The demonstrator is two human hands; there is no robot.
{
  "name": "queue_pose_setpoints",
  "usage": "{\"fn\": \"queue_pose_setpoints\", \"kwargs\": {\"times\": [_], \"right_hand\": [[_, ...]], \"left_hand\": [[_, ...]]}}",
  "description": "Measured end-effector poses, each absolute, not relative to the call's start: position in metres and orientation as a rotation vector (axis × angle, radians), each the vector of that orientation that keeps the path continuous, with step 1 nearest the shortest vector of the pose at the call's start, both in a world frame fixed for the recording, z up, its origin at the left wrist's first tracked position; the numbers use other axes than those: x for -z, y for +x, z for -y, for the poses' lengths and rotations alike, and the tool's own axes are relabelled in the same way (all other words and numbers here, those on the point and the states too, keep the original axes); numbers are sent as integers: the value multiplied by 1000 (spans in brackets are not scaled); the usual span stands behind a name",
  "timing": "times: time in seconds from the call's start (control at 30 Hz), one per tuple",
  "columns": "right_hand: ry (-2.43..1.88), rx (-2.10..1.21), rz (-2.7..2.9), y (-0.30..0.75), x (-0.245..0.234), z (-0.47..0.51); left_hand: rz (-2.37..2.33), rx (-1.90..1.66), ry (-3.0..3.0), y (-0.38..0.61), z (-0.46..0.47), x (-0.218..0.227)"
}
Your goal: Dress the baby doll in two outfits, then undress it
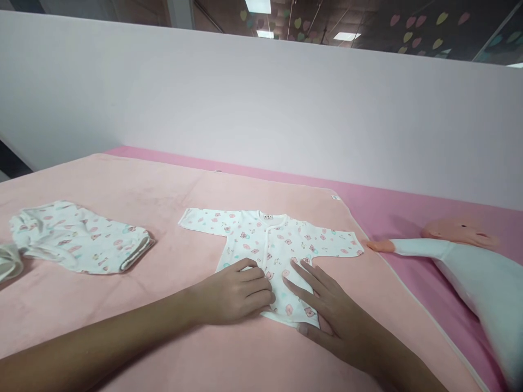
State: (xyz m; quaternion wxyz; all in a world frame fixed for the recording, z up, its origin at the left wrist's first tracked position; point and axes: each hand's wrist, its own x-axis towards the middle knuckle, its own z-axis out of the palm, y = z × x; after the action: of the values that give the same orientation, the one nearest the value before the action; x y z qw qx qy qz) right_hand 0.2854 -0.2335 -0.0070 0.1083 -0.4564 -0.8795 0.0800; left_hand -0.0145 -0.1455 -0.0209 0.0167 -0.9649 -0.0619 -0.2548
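A small white baby shirt (pixel 281 245), printed with little pink and blue animals, lies spread flat with both sleeves stretched out and its collar away from me. My left hand (pixel 241 291) is closed at the front placket, its fingers curled on the lower front edge; the fingertips are partly hidden. On the shirt's lower right side, my right hand (pixel 330 305) rests with fingers spread, its thumb at the hem.
Folded baby pants (pixel 81 239) in a matching print lie at left, beside a pale cloth roll (pixel 8 262). A doll (pixel 469 272) in white lies at right, its hand near one sleeve. Below is a pink blanket (pixel 163 185); behind stands a white partition (pixel 261 109).
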Motion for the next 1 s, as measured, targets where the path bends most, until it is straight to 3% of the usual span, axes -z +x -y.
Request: {"fn": "queue_pose_setpoints", "kwargs": {"times": [0.27,0.6,1.0], "right_hand": [[-1254,-233,2654,267,-1,246],[-1265,-384,2661,250,-7,257],[-1308,-200,2341,239,14,248]], "left_hand": [[1117,809,-3111,-18,134,21],[1434,752,-3076,42,72,21],[1751,1010,-3159,57,57,19]]}}
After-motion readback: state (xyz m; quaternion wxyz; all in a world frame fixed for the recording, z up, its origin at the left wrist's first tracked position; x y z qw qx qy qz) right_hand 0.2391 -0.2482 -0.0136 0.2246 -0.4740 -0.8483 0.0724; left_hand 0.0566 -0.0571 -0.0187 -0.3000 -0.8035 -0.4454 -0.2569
